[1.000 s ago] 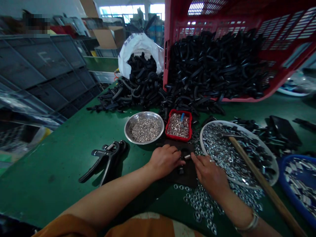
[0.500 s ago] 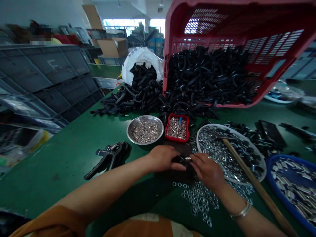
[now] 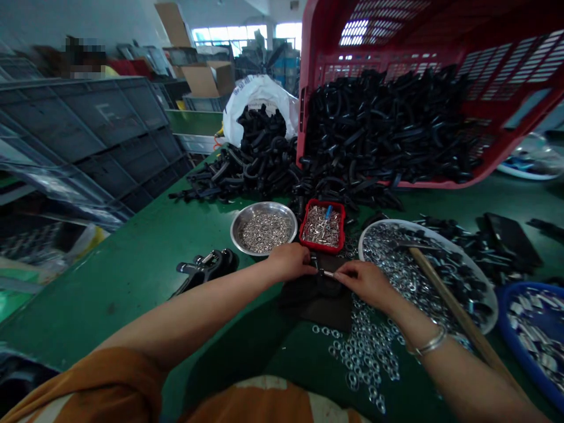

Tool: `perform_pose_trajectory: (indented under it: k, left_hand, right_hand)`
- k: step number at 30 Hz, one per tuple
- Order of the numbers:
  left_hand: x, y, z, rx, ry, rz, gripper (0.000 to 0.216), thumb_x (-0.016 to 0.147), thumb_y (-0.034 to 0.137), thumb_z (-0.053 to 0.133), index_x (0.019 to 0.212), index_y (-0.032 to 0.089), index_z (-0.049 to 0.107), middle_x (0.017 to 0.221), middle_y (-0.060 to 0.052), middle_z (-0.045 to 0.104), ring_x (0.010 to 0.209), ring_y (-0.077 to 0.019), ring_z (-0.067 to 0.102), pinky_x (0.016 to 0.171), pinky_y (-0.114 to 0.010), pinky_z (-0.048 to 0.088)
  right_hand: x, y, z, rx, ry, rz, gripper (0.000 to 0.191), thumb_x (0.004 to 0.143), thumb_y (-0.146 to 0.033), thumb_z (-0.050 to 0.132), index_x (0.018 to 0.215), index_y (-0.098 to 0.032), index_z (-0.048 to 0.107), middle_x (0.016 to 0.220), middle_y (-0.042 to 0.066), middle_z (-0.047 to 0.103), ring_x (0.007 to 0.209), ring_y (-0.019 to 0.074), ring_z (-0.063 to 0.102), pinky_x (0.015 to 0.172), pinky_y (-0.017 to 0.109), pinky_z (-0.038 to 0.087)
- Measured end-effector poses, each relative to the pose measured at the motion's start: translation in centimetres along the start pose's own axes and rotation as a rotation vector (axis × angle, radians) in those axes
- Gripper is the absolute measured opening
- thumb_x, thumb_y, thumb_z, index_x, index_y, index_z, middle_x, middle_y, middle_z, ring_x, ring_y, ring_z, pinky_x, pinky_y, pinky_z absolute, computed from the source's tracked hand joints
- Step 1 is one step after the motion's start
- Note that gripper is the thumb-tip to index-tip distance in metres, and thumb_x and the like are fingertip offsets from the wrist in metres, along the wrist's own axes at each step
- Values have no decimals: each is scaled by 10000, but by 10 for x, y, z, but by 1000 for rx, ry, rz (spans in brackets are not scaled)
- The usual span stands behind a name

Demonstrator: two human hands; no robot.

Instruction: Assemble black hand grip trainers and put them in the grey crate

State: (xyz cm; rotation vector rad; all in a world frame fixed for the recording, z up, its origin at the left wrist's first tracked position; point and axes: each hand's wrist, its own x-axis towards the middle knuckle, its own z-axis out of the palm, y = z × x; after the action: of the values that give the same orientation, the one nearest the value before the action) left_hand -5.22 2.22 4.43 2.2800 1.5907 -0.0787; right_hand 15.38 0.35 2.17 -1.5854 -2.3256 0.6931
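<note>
A black plastic hand grip (image 3: pixel 324 286) lies on a dark pad (image 3: pixel 337 317) in front of me, hard to make out against it. My left hand (image 3: pixel 291 262) is closed on its far left side, beside a small metal pin. Out of the grip's right side sticks a silver ribbed piece (image 3: pixel 328 273) that looks like a spring. My right hand (image 3: pixel 365 283) pinches the outer end of that piece between thumb and fingertips. To the left, black hand grips (image 3: pixel 205 267) with silver springs lie on the green table, partly behind my left forearm.
Beyond my hands stand a metal bowl (image 3: pixel 233 235) of small parts and a red tray (image 3: pixel 342 238) of pins. A hammer (image 3: pixel 434 282) rests across a white tray (image 3: pixel 491 302). Loose nuts (image 3: pixel 363 358) lie nearer me. A red crate (image 3: pixel 304 117) of black parts stands behind.
My hands have shifted slightly away from me and opened a little wider around the hand grip, so the spring shows more. The whole view has shifted slightly.
</note>
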Motion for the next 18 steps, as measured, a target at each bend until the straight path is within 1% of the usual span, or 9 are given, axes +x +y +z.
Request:
perform_pose_trajectory:
  k: [2, 4, 6, 8, 10, 13, 15, 18]
  left_hand:
    - [-8, 1, 7, -30, 123, -30, 370, 713, 525, 549, 950, 244, 593, 967, -24, 618, 850, -187, 582, 667, -256, 436]
    - [-12, 1, 13, -61, 182, -51, 399, 722, 507, 558, 1018, 239, 563, 1008, -30, 604, 877, -184, 577, 697, -261, 441]
    - [-14, 1, 17, -81, 203, -60, 416, 736, 494, 554, 1060, 233, 545, 1021, -35, 603, 896, -188, 575, 726, -269, 443]
    - [-14, 2, 19, -89, 222, -58, 426, 758, 488, 531, 1100, 235, 530, 1048, -39, 601, 937, -196, 565, 765, -279, 439]
    - [-14, 2, 21, -92, 237, -66, 441, 779, 482, 505, 1146, 237, 509, 1091, -44, 589, 980, -201, 551, 802, -287, 431]
    - [-14, 1, 23, -121, 247, -72, 477, 783, 474, 496, 1197, 240, 477, 1144, -39, 569, 1005, -197, 541, 820, -285, 429]
    - [-14, -1, 25, -153, 267, -55, 480, 777, 483, 496, 1194, 246, 482, 1161, -26, 562, 1013, -196, 537, 823, -286, 431]
    - [-13, -5, 28, -203, 298, -26, 469, 772, 497, 494, 1174, 256, 500, 1164, -13, 562, 1009, -197, 539, 818, -292, 432]
  right_hand:
    - [2, -3, -5, -84, -21, 10, 216, 751, -373, 537, 722, -198, 660, 718, 20, 650, 668, 157, 573, 579, 250, 377]
    - [13, -7, -15, -161, 8, 27, 228, 739, -404, 549, 698, -206, 655, 689, 12, 647, 645, 156, 573, 567, 249, 376]
    - [33, -12, -26, -215, 105, 53, 248, 779, -399, 501, 781, -211, 662, 766, 25, 663, 715, 167, 588, 628, 259, 396]
    - [61, -19, -32, -256, 200, 92, 267, 811, -348, 458, 906, -193, 653, 896, 68, 662, 842, 193, 588, 723, 285, 401]
    - [92, -26, -31, -268, 211, 146, 270, 776, -304, 507, 944, -144, 645, 946, 130, 649, 908, 231, 579, 760, 311, 402]
    - [132, -33, -21, -247, 219, 255, 268, 667, -216, 610, 890, -73, 652, 907, 199, 643, 890, 276, 592, 736, 331, 423]
    - [147, -33, -14, -206, 243, 307, 270, 626, -165, 625, 871, -55, 650, 901, 218, 639, 891, 293, 594, 727, 336, 433]
    - [152, -27, -10, -105, 286, 343, 259, 621, -152, 618, 863, -65, 644, 874, 201, 647, 873, 279, 604, 706, 319, 449]
